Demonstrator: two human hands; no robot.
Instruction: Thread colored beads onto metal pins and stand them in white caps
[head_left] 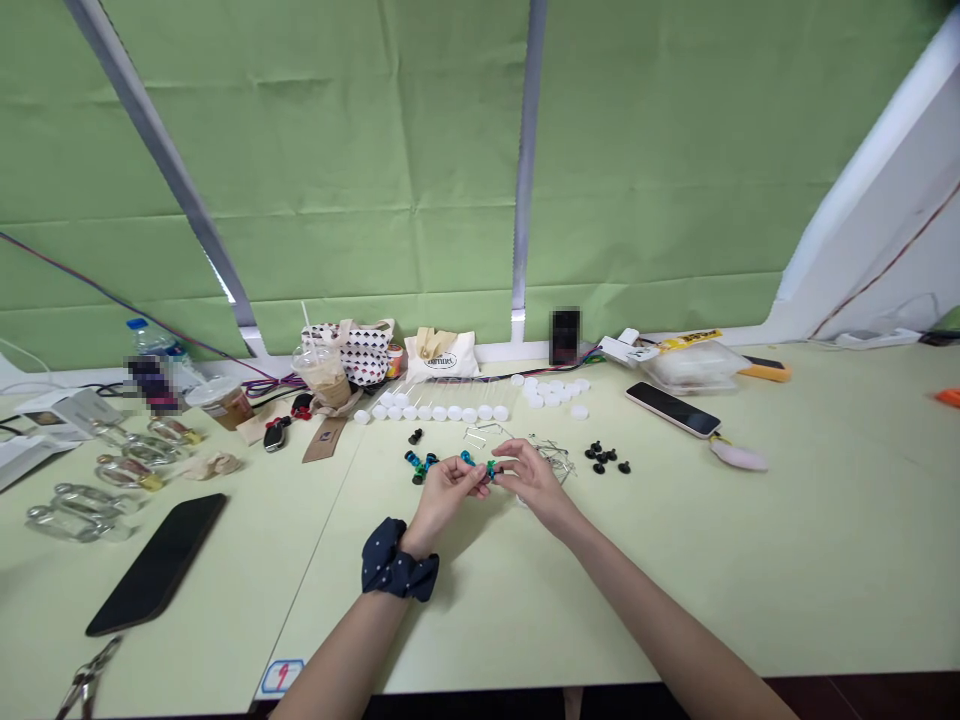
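Observation:
Near the table's middle, my left hand (pixel 455 482) pinches a small green-and-black part (pixel 491 469) between thumb and fingertips. My right hand (pixel 534 482) meets it from the other side, its thumb and fingers closed around the same small part. A dark dotted scrunchie (pixel 397 562) circles my left wrist. Just left of my left hand lies a little group of blue, green and black parts (pixel 420 466). Behind my right hand is a loose pile of thin bent metal wires (pixel 556 458). Several black knob-like parts (pixel 604 459) lie to its right.
White round caps (pixel 440 413) form a row behind my hands, with more caps (pixel 555 391) to the right. A pink-edged phone (pixel 673 409) lies at right. On the left are a larger black phone (pixel 159 562), glass bottles (pixel 82 508) and drink cups (pixel 324 376).

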